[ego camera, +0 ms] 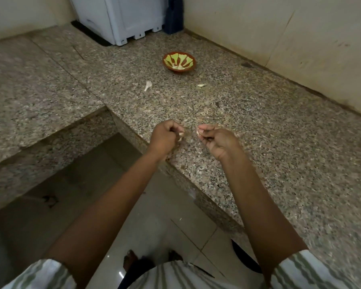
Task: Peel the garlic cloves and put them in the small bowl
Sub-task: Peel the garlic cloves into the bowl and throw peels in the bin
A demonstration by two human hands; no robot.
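Observation:
My left hand [164, 137] is closed around a pale garlic clove [180, 136] that shows at its fingertips. Beside it, a short gap away, my right hand [217, 140] pinches a small pale piece [198, 132], clove or skin I cannot tell. Both hands hover over the near edge of the speckled granite counter [258, 130]. Farther back stands the small brown bowl [179, 62] with a green pattern inside and pale peeled cloves at its bottom. A garlic piece with a stem [148, 85] and a loose clove [201, 85] lie on the counter between the bowl and my hands.
A white plastic container [121, 19] stands at the back by the wall corner. A lower granite ledge [35, 84] runs to the left, with tiled floor [154, 215] below. Cream walls close off the counter at the back and right.

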